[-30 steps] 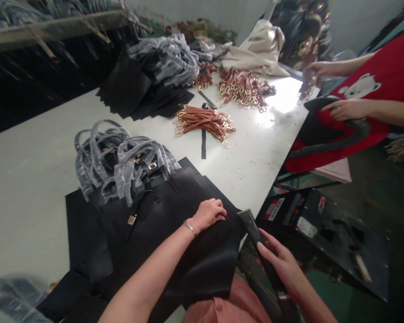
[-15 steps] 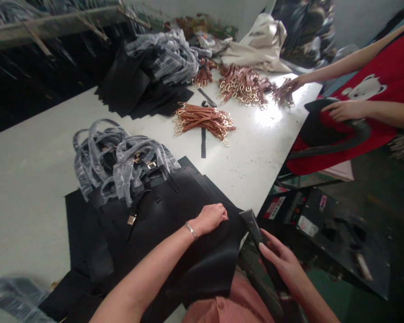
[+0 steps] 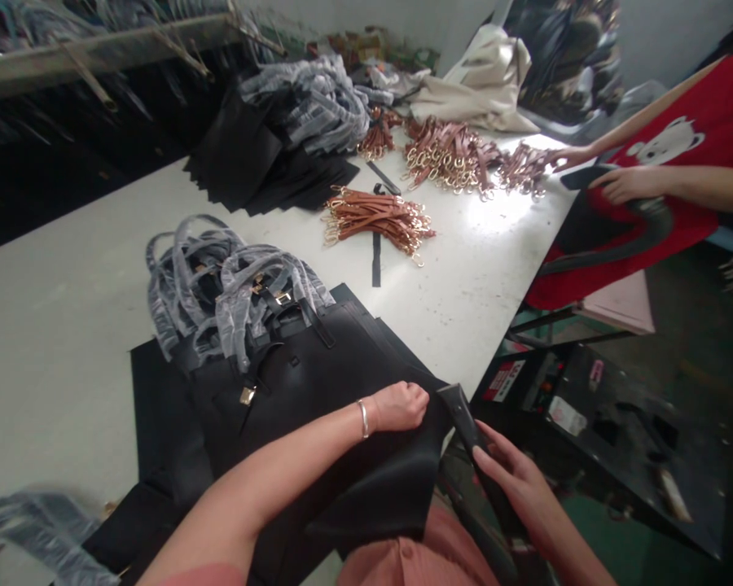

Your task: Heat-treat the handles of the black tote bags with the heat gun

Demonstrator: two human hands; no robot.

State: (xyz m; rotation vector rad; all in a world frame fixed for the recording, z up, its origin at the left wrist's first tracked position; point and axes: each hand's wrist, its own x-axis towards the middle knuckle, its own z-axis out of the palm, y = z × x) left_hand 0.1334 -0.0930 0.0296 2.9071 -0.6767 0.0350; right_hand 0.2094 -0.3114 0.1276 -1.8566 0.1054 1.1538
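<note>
My left hand (image 3: 400,406), closed with a bracelet at the wrist, rests on the black leather bag panel (image 3: 366,476) near its right edge. Whatever its fingers pinch, if anything, is hidden. Wrapped around a black hose nozzle (image 3: 464,415) with a flat tip is my right hand (image 3: 506,468). The nozzle's tip points at the panel's right edge, a short way from my left knuckles. Plastic-wrapped bag handles (image 3: 250,285) with gold buckles lie across the far side of the stacked panels.
Bundled brown straps with gold clasps (image 3: 379,216) lie farther back on the white table (image 3: 54,309). Across the right corner, a person in a red apron (image 3: 726,114) holds another black nozzle (image 3: 586,175). A black machine box (image 3: 641,456) stands below the table's right edge.
My left hand has slid right, closer to the nozzle tip, and its fingers are more curled. The view has shifted slightly. The other person's far hand has moved right over the straps.
</note>
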